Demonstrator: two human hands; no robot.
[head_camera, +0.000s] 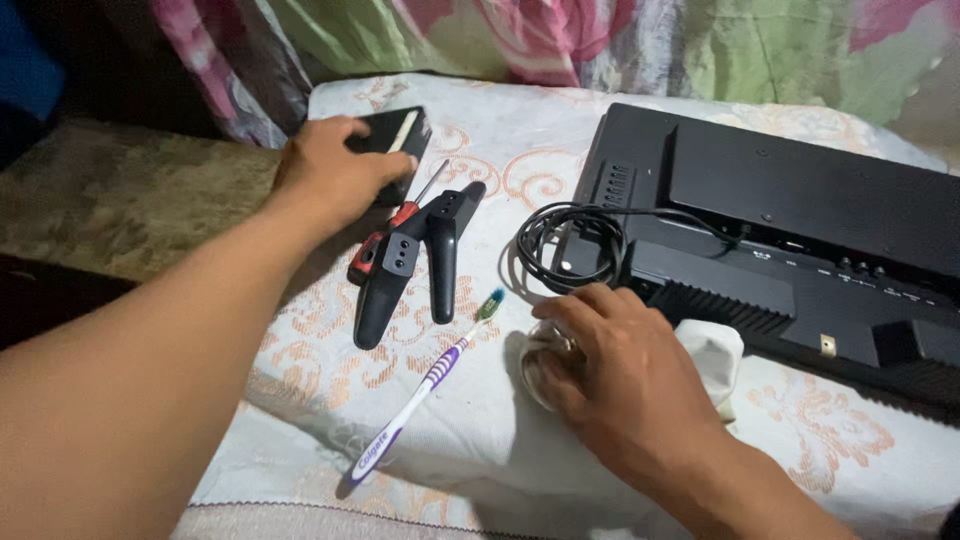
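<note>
Black things crowd the head view: one monitor (800, 230) lying face down, one cable coil (570, 245), one forked stand (420, 255) and one flat case (395, 135). Left hand (335, 170) grips that case near the cloth's far edge; one screwdriver (395, 225) lies just beneath it. Right hand (625, 375) cups a clear round object (545, 360), kind unclear. One toothbrush (425, 385) lies between both hands, open cloth (480, 440) around it.

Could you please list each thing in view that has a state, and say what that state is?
Monitor: face down, back up.
Cable: coiled beside the monitor.
Stand: detached, lying flat.
Screwdriver: lying partly under the stand.
Toothbrush: lying loose.
Left hand: resting on a black case.
Right hand: covering a small clear object.
</note>
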